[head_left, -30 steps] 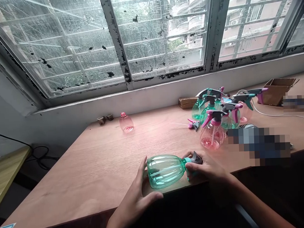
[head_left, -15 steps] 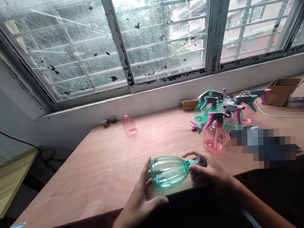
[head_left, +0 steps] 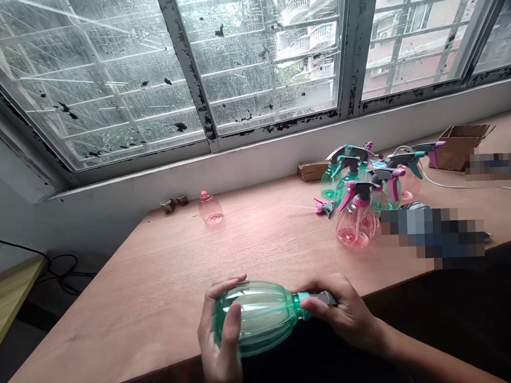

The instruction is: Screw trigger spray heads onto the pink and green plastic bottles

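A clear green spray bottle [head_left: 263, 314] lies sideways in the air over the table's front edge, its base to the left. My left hand [head_left: 221, 332] wraps around the base end, thumb on the near side and fingers behind. At the neck, my right hand [head_left: 341, 306] grips the teal collar and grey spray head, which the fingers partly cover. Beyond them on the table stands a pink bottle without a head [head_left: 211, 208]. A loose pink and grey spray head [head_left: 324, 207] with its tube lies further right.
Several green and pink spray bottles [head_left: 357, 227] stand grouped at the right. Behind them are a flat cardboard piece [head_left: 312, 171] and an open cardboard box [head_left: 455, 148]. Two small brown blocks [head_left: 167, 206] sit at the back left. A white cable [head_left: 460, 185] crosses the right side.
My left hand has closed around the bottle's base, where it was spread open before. The bottle and both hands have shifted left and nearer. The view has turned slightly.
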### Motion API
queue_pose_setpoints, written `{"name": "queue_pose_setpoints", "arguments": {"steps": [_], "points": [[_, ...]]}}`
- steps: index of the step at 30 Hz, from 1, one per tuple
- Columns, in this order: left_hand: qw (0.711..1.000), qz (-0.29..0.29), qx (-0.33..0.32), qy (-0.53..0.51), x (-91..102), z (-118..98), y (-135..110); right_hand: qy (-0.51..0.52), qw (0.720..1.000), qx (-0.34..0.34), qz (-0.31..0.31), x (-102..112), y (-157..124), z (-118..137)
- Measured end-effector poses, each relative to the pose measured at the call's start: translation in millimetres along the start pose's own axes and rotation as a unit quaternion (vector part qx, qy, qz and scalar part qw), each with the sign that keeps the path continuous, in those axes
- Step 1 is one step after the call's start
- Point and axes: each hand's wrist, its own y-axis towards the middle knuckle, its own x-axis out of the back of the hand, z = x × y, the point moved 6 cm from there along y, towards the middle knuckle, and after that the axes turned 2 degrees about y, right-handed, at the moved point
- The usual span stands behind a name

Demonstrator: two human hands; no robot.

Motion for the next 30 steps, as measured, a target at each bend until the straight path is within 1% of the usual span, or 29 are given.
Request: {"name": "queue_pose_setpoints", "arguments": {"steps": [2, 4, 8, 10, 12, 14, 16, 18, 19, 20, 21, 23, 24, 25, 26, 27, 29, 30], "points": [[0.998, -0.016, -0.052, 0.025, 3.5, -10, 0, 0.099, 0.993, -0.062, 0.007, -8, 4, -3], [0.994, -0.019, -0.099, 0.043, 4.2, -22, 0, 0.175, 0.979, -0.104, 0.012, -12, 7, -2], [0.982, -0.013, -0.173, 0.067, 1.4, -47, 1, 0.27, 0.951, -0.148, 0.035, -15, 11, 2], [0.975, -0.005, -0.21, 0.072, -1.1, -53, 3, 0.303, 0.938, -0.161, 0.039, -16, 12, 1], [0.965, 0.011, -0.253, 0.072, -4.3, -53, 6, 0.323, 0.929, -0.177, 0.036, -16, 13, -2], [0.953, 0.033, -0.296, 0.06, -7.6, -46, 12, 0.322, 0.927, -0.192, 0.031, -13, 15, -6], [0.941, 0.056, -0.33, 0.043, -10.4, -36, 21, 0.299, 0.933, -0.2, 0.027, -5, 21, -7], [0.927, 0.093, -0.36, 0.053, -15.4, -30, 31, 0.268, 0.944, -0.194, 0.021, 10, 29, -3], [0.915, 0.116, -0.378, 0.079, -19.4, -30, 36, 0.251, 0.949, -0.189, 0.019, 19, 32, 1], [0.897, 0.139, -0.401, 0.122, -24.3, -32, 39, 0.235, 0.954, -0.186, 0.021, 29, 35, 7], [0.871, 0.159, -0.43, 0.178, -30.0, -35, 40, 0.216, 0.958, -0.185, 0.031, 37, 36, 14], [0.802, 0.185, -0.488, 0.29, -42.9, -42, 40, 0.171, 0.967, -0.18, 0.064, 52, 35, 32], [0.776, 0.194, -0.503, 0.328, -49.5, -43, 39, 0.14, 0.972, -0.175, 0.072, 58, 33, 41], [0.764, 0.202, -0.504, 0.35, -56.2, -43, 40, 0.108, 0.978, -0.164, 0.074, 64, 30, 49], [0.771, 0.211, -0.486, 0.354, -62.9, -41, 42, 0.082, 0.983, -0.148, 0.077, 68, 27, 57], [0.791, 0.221, -0.453, 0.348, -69.8, -36, 47, 0.062, 0.987, -0.126, 0.08, 69, 22, 62], [0.85, 0.254, -0.354, 0.295, -83.8, -19, 60, 0.031, 0.995, -0.071, 0.066, 69, 13, 67], [0.859, 0.27, -0.331, 0.281, -91.7, -10, 65, 0.007, 0.998, -0.038, 0.039, 68, 7, 66]]}}
